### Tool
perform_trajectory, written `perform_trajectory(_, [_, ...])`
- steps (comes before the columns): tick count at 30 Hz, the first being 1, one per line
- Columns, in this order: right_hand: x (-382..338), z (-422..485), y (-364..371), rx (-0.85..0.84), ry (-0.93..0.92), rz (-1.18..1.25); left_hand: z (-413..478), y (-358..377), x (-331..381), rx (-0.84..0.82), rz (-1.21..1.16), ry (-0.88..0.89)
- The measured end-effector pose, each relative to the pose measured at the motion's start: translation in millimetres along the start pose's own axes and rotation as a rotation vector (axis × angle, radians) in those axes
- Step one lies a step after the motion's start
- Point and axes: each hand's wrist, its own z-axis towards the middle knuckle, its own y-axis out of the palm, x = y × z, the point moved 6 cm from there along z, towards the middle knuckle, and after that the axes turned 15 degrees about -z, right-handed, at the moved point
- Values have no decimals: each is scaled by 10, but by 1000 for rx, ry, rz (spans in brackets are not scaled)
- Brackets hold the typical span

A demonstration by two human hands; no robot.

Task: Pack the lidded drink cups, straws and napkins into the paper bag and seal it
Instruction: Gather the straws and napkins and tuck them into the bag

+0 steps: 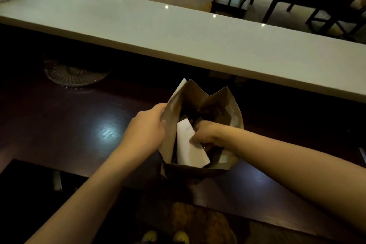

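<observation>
bag [233, 117]: brown paper, creased and matte, stood upright on the dark counter, just below the white ledge; the mouth is spread wide, its rim folded into pointed peaks at the far side.
napkin [189, 144]: a flat white rectangle of soft paper, tilted inside the bag against the near-left wall, one corner raised toward the mouth.
bag contents: dark shapes are seen deep inside; they are too dim to be told apart.
white slip [181, 87]: a thin pale edge is seen just outside the bag's far-left peak; what it is cannot be told.
right hand [206, 132]: reached down into the mouth, fingers curled and closed on the napkin's right edge; the forearm is laid across the bag's right rim.
left hand [147, 127]: clamped on the bag's left wall from outside, thumb at the rim, the paper pulled outward.
counter [83, 125]: dark wood with a fine straight grain, glossy, marked by a bright patch of reflected light left of the bag.
ledge [178, 33]: a long white slab, smooth and shiny, dotted with small light reflections, run diagonally behind the bag.
woven mat [75, 75]: round, ribbed, half in shadow under the ledge, well apart from the bag.
chairs [316, 6]: dark thin frames beyond the ledge.
</observation>
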Motion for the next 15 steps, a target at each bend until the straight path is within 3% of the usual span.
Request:
perform_trajectory(4, [172, 40, 52, 20, 18, 142, -34, 23, 26, 1, 9, 23])
perform_trajectory(7, [286, 52, 51, 76, 46, 119, -24, 56, 59, -6, 25, 49])
perform_trajectory(13, [156, -78, -26, 274, -109, -379, -8, 109, 116, -24, 21, 70])
perform_trajectory(15, [76, -121, 64, 209, -170, -535, -4, 125, 127, -43, -7, 70])
